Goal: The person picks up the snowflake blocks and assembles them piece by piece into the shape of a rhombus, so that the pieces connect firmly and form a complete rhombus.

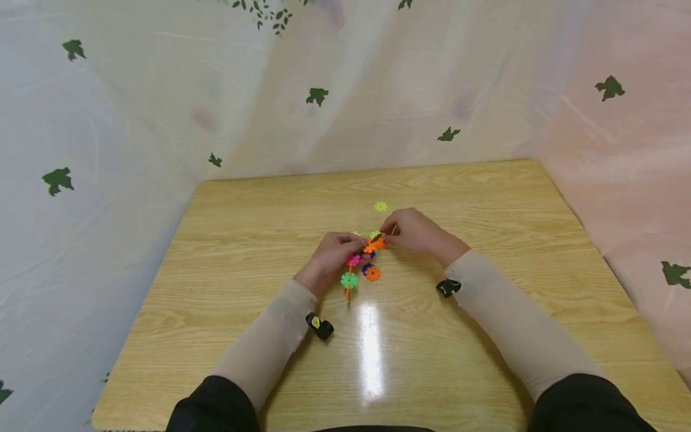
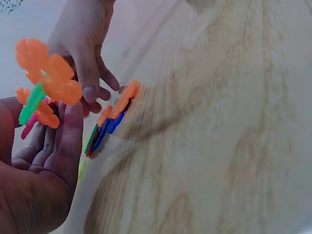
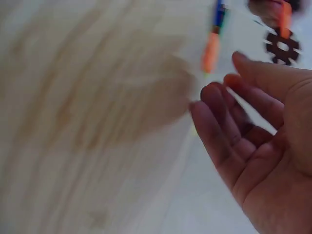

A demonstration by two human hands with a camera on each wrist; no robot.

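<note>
My left hand (image 1: 330,255) grips a chain of slotted plastic flower discs, raised off the table. In it are a green disc (image 1: 348,280), a pink disc (image 1: 352,260) and orange discs (image 2: 66,80). A brown disc (image 3: 282,48) stands at the chain's far end, beside an orange one. My right hand (image 1: 414,229) hovers just right of the chain, over loose discs. Its fingers are loosely bent with nothing between them in the right wrist view, thumb apart from the fingertips.
Close below the hands lie a loose orange disc (image 1: 372,273) and a blue disc (image 1: 367,267), partly overlapping. Farther back lies a yellow disc (image 1: 381,206). The wooden table (image 1: 243,240) meets a leaf-patterned cloth (image 1: 378,120) at its back edge.
</note>
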